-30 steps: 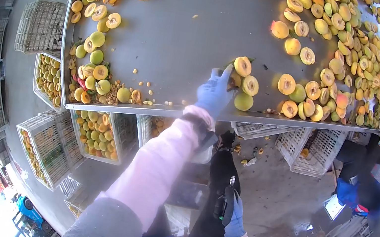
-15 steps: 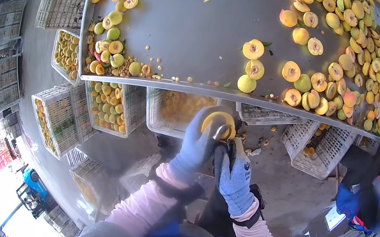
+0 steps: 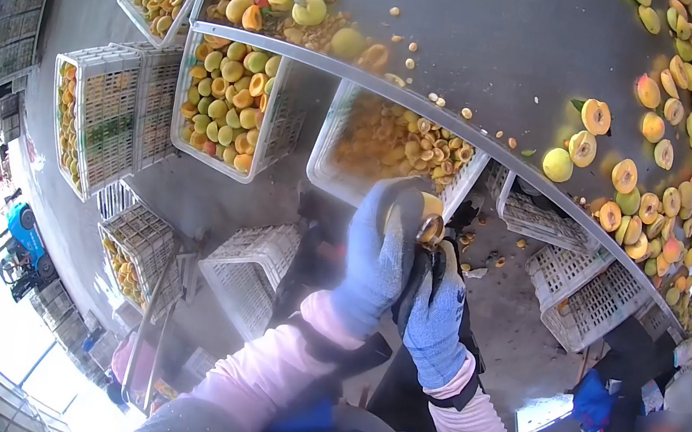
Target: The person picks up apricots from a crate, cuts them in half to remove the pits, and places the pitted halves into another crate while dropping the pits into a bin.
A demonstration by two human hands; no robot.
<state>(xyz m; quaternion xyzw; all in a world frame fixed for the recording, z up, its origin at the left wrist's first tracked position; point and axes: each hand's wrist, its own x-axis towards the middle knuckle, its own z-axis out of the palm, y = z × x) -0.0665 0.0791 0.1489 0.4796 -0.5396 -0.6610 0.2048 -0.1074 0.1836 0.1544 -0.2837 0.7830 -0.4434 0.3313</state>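
Note:
My left hand, in a blue-grey knit glove and partly blurred, is closed around a yellow peach half. Just below it, my right hand, gloved the same way with dark fingertips, grips a pitting tool. The curved metal end of this pitting tool lies against the fruit; its handle is mostly hidden by the fingers. Both hands are held together in front of a white crate of pits and fruit pieces, below the table edge.
A metal table bears many halved peaches, heaped at right. White crates of fruit stand below its edge at left. An upturned-looking crate sits on the floor. Another person is at far right.
The view has turned, so the table edge now slopes down to the right and more crates show at left. Both hands stay together at the fruit; the left hand wraps further over it.

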